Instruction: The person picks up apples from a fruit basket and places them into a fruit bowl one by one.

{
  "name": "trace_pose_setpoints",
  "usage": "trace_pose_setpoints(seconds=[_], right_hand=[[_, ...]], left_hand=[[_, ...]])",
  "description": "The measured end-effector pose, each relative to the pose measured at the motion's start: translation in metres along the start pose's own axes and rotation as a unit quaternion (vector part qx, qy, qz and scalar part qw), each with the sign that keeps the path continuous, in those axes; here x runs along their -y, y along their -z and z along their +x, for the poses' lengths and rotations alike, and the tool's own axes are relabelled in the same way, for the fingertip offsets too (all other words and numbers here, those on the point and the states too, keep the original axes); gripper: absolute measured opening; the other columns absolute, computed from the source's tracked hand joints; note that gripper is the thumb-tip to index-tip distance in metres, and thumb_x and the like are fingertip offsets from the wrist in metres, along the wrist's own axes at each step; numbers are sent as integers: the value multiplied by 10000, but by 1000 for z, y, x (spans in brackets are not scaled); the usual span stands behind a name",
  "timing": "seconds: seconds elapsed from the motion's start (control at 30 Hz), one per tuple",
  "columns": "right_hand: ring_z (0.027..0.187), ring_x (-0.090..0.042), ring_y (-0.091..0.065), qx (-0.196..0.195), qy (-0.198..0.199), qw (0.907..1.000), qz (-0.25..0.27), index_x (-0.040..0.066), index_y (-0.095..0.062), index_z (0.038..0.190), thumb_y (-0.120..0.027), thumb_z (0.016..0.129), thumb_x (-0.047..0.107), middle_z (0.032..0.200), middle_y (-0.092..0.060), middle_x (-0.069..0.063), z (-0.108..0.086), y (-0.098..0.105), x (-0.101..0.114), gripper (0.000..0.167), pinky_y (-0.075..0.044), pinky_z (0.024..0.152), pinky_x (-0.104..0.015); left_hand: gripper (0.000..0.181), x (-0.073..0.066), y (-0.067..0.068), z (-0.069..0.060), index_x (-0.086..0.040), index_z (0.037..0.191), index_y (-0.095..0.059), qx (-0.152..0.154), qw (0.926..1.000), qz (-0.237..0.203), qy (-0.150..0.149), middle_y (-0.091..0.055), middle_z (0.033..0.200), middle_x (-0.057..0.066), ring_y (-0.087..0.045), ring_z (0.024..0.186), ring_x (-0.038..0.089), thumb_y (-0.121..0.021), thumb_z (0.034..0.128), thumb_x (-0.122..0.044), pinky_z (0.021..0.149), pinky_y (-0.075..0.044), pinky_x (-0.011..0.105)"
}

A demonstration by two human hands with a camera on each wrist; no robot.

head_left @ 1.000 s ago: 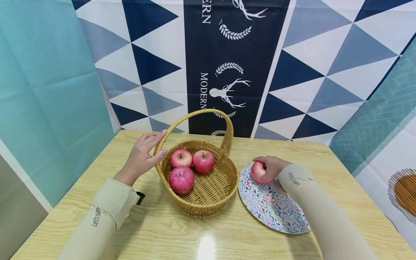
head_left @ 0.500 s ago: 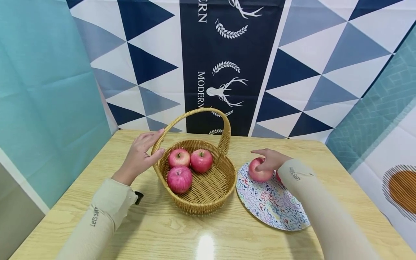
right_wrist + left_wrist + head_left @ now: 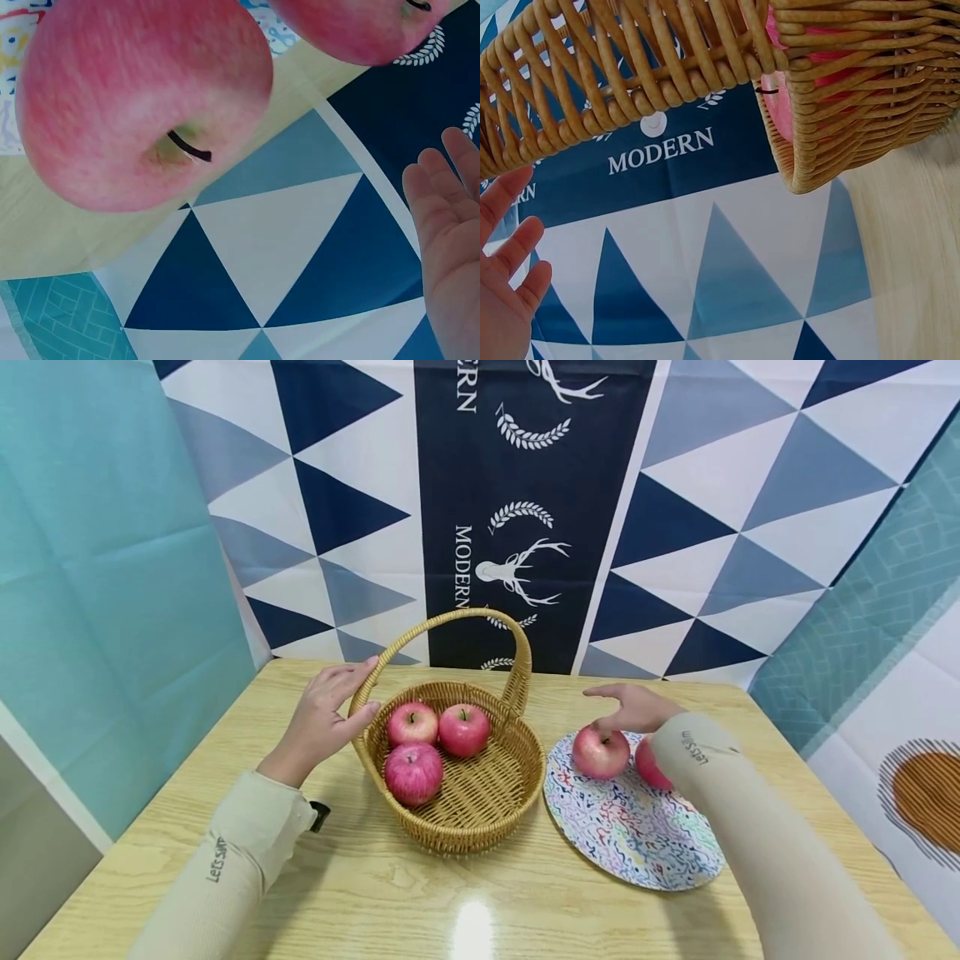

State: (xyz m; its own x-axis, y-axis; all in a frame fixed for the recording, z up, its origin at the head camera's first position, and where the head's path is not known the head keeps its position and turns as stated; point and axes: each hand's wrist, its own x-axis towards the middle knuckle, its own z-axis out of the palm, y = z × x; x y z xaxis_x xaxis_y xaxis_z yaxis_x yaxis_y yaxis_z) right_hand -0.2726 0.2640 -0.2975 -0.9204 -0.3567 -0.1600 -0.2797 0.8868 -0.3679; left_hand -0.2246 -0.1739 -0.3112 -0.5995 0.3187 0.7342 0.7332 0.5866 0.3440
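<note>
A woven wicker basket (image 3: pixel 480 839) with a tall arched handle (image 3: pixel 442 625) holds three pinkish-red apples, one of them a deep pink apple (image 3: pixel 413 773) at the front. My left hand (image 3: pixel 318 714) rests against the handle's left side, thumb spread and fingers fairly straight; the left wrist view shows the fingers loosely extended beside the wicker. On a round, colourfully patterned plate (image 3: pixel 622 835) sit two more apples. Over the left apple (image 3: pixel 601 755) is my right hand (image 3: pixel 637 706), fingers extended and not gripping. My right sleeve partly covers the other apple (image 3: pixel 651 766).
Basket and plate stand side by side on a light wood table (image 3: pixel 420 902). Behind rises a cloth backdrop (image 3: pixel 536 485) with triangles and deer heads. A teal cloth (image 3: pixel 112 568) hangs on the left.
My right hand has let go of the left apple on the plate and lifted slightly away. The other apple there has come into view. My left hand stays at the handle.
</note>
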Motion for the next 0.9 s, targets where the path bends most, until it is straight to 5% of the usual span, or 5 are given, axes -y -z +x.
trace_pose_setpoints(seconds=[0.53,0.9], right_hand=[[1258,-418,-435,-403,821,9930,751,57,-449,1422,-647,820,324,1416,-457,-204,-3,-8,16,688,-365,974,-616],[1232,-438,-466,477,1229,9856,1056,41,-433,1424,-723,727,242,1398,-463,-227,14,-10,32,781,-394,977,-560]], left_hand=[[561,0,2,1,42,1313,-544,-43,9999,27,-127,-645,1128,246,-511,1076,427,-658,780,-93,909,-351,614],[569,-1,5,2,41,1318,-539,30,9994,207,-279,-652,1119,237,-518,1077,419,-670,775,-69,908,-361,614]])
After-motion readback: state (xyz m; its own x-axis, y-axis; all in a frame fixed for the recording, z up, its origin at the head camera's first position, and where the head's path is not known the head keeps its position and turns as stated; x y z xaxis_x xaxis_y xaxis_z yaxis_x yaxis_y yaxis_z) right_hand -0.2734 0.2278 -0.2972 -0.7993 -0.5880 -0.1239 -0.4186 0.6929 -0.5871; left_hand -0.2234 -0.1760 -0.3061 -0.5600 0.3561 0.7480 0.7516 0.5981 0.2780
